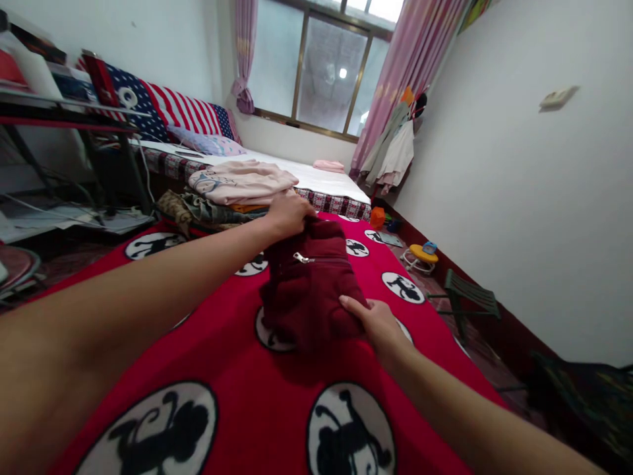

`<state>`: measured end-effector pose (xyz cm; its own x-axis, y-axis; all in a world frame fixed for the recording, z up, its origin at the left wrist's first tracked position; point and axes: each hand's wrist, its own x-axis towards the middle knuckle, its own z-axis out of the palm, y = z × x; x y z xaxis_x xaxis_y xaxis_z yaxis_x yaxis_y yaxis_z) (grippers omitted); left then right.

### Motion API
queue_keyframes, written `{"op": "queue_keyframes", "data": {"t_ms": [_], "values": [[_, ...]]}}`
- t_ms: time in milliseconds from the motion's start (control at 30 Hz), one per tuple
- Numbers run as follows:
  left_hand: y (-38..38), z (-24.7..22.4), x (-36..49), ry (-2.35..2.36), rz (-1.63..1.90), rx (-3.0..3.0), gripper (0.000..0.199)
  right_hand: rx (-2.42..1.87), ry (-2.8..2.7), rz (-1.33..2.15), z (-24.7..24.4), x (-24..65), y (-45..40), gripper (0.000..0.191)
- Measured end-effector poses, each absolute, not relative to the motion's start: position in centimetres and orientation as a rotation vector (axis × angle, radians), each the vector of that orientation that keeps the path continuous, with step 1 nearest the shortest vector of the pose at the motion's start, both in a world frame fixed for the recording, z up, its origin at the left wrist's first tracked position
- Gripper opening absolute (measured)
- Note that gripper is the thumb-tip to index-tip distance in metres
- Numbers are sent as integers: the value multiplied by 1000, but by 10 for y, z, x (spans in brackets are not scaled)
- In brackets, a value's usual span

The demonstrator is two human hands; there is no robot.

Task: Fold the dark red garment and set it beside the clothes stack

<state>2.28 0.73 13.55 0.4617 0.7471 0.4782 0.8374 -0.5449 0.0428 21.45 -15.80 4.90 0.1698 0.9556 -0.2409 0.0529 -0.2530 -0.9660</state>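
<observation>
Both hands — left hand (289, 214), right hand (378, 323) — fingers clamped on the folded, fleecy maroon garment (309, 284).

We cannot see the left hand's (289, 214) fingertips, tucked behind the maroon garment (309, 284); our right hand's (378, 323) fingers vanish under its near edge.

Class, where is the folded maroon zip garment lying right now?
In the head view, the maroon zip garment lies mid-frame on the red blanket, between the left hand and right hand.
</observation>
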Motion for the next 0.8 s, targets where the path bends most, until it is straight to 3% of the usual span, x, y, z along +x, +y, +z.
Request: {"op": "queue_keyframes", "data": {"t_ms": [133, 267, 333, 433, 600, 700, 800], "values": [[15, 149, 93, -990, -633, -2711, 36, -1147, -622, 1561, 37, 153, -219, 49], [-8, 104, 119, -779, -520, -2914, 59, -1095, -680, 1869, 33, 140, -253, 58], [-27, 77, 103, -812, -632, -2979, 50, -1143, -947, 1666, 35, 162, -255, 53], [-67, 48, 59, -867, -922, -2986, 26, -1269, -1239, 1074, 37, 218, -241, 36], [-139, 26, -10, -962, -911, -2955, 27, -1572, -1331, 388, 22, 311, -187, 44], [-164, 21, -36, -998, -847, -2943, 30, -1751, -1392, 342, 12, 341, -158, 46], [-169, 19, -52, -921, -690, -3004, 52, -1886, -1428, 497, 11, 347, -144, 49]]}}
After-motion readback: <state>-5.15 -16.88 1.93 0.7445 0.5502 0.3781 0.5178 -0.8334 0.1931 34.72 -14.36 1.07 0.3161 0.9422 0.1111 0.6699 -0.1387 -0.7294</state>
